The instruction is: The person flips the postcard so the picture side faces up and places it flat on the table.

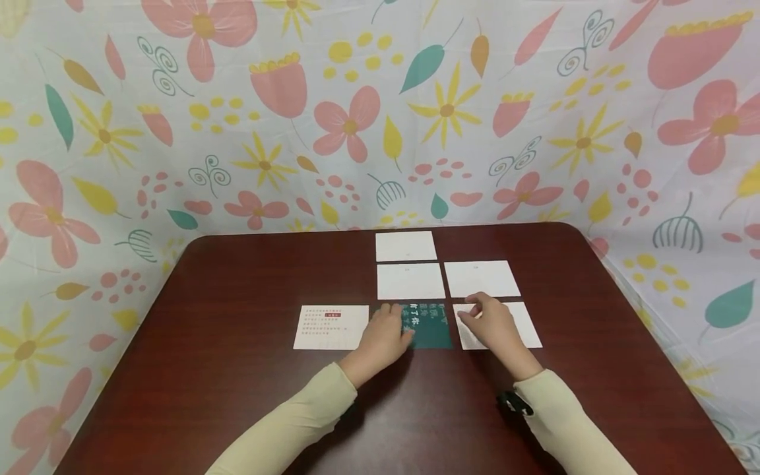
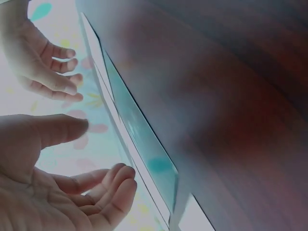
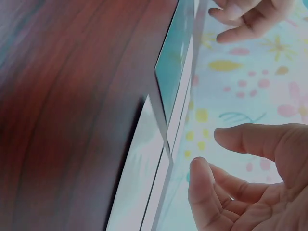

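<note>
A dark green card with white lettering [image 1: 432, 333] lies on the table, partly covered in the head view by my left hand [image 1: 382, 335]. That hand's fingers are loosely bent, thumb apart, and nothing sits between them in the left wrist view. To the green card's left is a white card with red print [image 1: 326, 330]. On its other side, a white card [image 1: 525, 322] lies beneath my right hand [image 1: 494, 326]. In the right wrist view, that thumb and forefinger are spread with a gap between them, fingertips just above the card surfaces.
Beyond the front row lie two more white cards, one at left [image 1: 411, 282] and one at right [image 1: 482, 280]. Another white card [image 1: 406, 247] is near the back edge of the brown table [image 1: 237, 409]. A flower-patterned cloth [image 1: 350, 178] hangs behind and around the table.
</note>
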The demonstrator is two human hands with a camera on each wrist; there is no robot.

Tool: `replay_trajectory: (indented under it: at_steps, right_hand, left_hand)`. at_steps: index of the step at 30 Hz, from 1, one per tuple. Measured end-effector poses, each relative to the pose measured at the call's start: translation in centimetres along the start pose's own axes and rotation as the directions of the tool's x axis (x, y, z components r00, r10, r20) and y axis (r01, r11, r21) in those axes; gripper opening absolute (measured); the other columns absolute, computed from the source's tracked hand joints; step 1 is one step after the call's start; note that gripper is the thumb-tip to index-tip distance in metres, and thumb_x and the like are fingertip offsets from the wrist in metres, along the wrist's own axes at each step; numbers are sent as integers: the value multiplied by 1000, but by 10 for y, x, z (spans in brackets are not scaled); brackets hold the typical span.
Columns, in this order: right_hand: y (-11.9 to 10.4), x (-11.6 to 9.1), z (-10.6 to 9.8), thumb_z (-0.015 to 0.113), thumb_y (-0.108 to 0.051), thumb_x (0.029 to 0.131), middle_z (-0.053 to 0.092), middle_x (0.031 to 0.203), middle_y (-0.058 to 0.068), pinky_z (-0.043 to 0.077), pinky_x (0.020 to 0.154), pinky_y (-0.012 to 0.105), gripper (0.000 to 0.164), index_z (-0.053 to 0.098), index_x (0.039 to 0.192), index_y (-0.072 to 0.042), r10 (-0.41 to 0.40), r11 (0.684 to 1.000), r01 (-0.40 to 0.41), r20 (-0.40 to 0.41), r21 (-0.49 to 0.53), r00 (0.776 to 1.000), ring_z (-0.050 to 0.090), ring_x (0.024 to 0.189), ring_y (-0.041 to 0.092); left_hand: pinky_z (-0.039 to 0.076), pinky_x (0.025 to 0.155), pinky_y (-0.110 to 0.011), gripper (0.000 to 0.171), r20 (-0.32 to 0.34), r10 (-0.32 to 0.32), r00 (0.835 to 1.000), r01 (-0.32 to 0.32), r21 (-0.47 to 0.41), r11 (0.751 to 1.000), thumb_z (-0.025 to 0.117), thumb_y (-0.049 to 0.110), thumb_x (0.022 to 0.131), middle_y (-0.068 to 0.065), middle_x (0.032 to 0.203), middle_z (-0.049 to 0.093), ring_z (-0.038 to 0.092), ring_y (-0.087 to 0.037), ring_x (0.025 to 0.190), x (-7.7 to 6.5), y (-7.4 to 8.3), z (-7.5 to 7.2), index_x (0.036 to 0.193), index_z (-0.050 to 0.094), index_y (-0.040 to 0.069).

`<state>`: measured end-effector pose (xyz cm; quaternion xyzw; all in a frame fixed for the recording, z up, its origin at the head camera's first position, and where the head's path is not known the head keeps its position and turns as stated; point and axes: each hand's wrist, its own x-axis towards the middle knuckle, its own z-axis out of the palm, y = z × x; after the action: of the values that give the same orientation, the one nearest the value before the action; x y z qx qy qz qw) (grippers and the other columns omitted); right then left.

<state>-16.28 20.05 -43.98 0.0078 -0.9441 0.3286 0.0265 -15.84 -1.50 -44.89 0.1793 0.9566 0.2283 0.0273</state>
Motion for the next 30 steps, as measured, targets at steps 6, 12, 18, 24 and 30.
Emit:
replay_trajectory:
  at_steps: [6, 12, 18, 24, 30]
  right_hand:
    - [13, -4, -9, 67, -12, 87, 65, 79, 15, 42, 51, 31, 32, 62, 111, 9, 0, 1000, 0, -57, 3, 998, 60, 62, 23]
    - [24, -8, -20, 66, -10, 86, 66, 79, 16, 44, 54, 32, 29, 64, 108, 9, -9, 1000, 10, -123, 5, 992, 63, 68, 28]
    - [40, -15, -32, 63, -11, 89, 65, 93, 26, 49, 71, 49, 33, 62, 113, 11, 29, 1000, -30, -138, -1, 990, 62, 87, 40]
    - [57, -19, -40, 59, -15, 92, 52, 116, 38, 42, 87, 61, 47, 49, 127, 16, 101, 994, -103, -89, -19, 991, 51, 108, 52]
    - [67, -22, -45, 56, -17, 93, 40, 126, 45, 35, 95, 64, 59, 37, 131, 23, 154, 987, -155, -38, -33, 987, 40, 117, 58]
  left_hand:
    - [50, 83, -33, 48, 12, 89, 996, -84, -243, 966, 59, 22, 96, -18, 117, 54, 54, -27, 106, 7, 15, 4, 133, 48, -5]
    - [47, 92, -34, 46, 31, 136, 990, -104, -489, 866, 55, 18, 98, -19, 125, 51, 53, -28, 114, 17, 30, 10, 138, 44, -3]
    - [43, 101, -35, 49, 106, 122, 987, -27, -636, 771, 56, 16, 97, -20, 132, 48, 50, -32, 123, 19, 42, 19, 140, 41, -4]
    - [40, 104, -36, 55, 214, 80, 974, 112, -754, 647, 57, 14, 96, -22, 140, 44, 43, -32, 131, 21, 52, 29, 142, 36, -6]
    - [40, 104, -38, 58, 269, 27, 963, 198, -772, 603, 60, 14, 93, -20, 142, 43, 42, -32, 132, 21, 59, 38, 143, 37, -5]
